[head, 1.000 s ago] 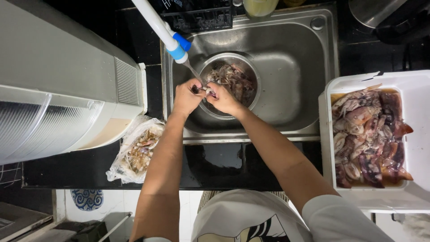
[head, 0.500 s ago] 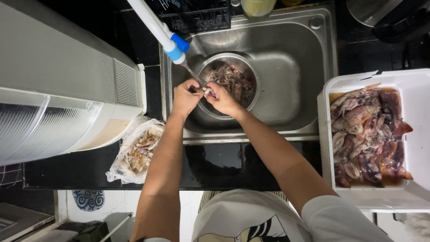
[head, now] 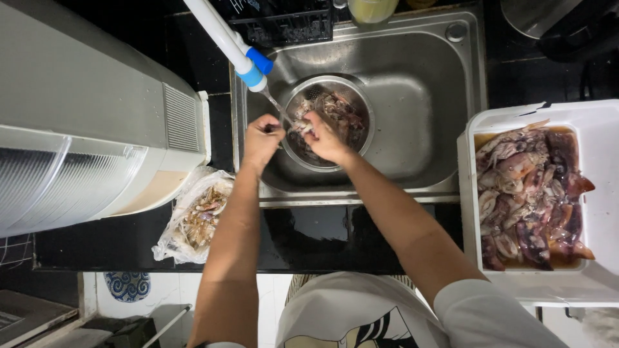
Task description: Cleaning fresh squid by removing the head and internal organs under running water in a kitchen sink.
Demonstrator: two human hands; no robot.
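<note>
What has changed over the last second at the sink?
Very little. Both hands, left hand and right hand, keep working one small piece of seafood under the tap, over the metal colander. The white tub and plastic bag stayed put.

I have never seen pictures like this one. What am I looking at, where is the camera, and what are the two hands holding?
There is no machine here. A person wears a camera on the head, so the one picture looks straight down at that person's own arms.

Both hands are over a steel sink. The left hand and the right hand together hold a small pale piece of seafood above a round metal strainer bowl with more pieces inside. Water runs onto it from a white and blue tap.

On the right, a white foam box holds many squid-like pieces in brown liquid. On the dark counter, left of the arms, lies a clear plastic bag of scraps.
</note>
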